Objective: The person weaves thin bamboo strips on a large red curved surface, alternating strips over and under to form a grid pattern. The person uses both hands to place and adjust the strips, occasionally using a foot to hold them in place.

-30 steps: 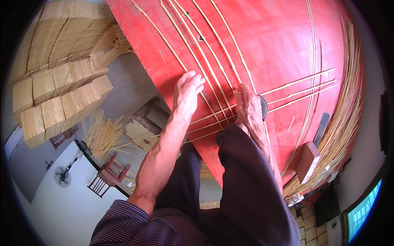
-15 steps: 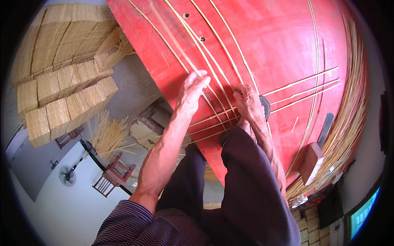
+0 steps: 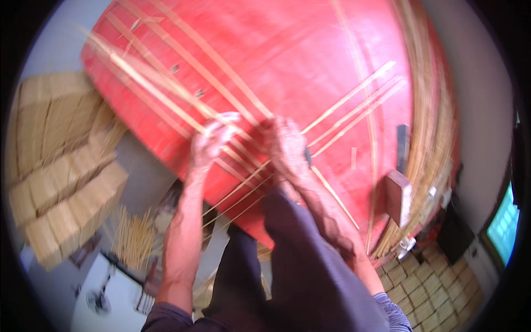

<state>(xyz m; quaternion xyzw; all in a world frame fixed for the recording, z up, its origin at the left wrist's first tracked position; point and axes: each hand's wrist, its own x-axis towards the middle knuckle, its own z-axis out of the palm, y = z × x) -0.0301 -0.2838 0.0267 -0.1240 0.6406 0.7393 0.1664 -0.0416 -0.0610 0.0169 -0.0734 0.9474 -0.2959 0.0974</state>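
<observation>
Thin pale bamboo strips lie crossed on a red board (image 3: pixel 326 66). My left hand (image 3: pixel 213 141) has its fingers closed round a long strip (image 3: pixel 155 92), raised and blurred, which runs up to the upper left. My right hand (image 3: pixel 285 146), to the right of it, is curled down over the crossing of the strips, beside my foot in a dark slipper (image 3: pixel 307 157); what its fingers hold is hidden. Three short strips (image 3: pixel 348 113) stick out rightward beyond it.
At the board's right side are a long bundle of strips (image 3: pixel 428 83), a dark flat bar (image 3: pixel 402 144) and a wooden block (image 3: pixel 397 196). Stacked bamboo bundles (image 3: pixel 55 127) fill the left, above loose sticks (image 3: pixel 133 232). A fan (image 3: pixel 98 301) shows low left; a lit window (image 3: pixel 500 221) is at far right.
The view has swung round, so board and bundles sit further left and lower. My left hand has lifted a strip, now slanting across the others. My right hand stays at the crossing.
</observation>
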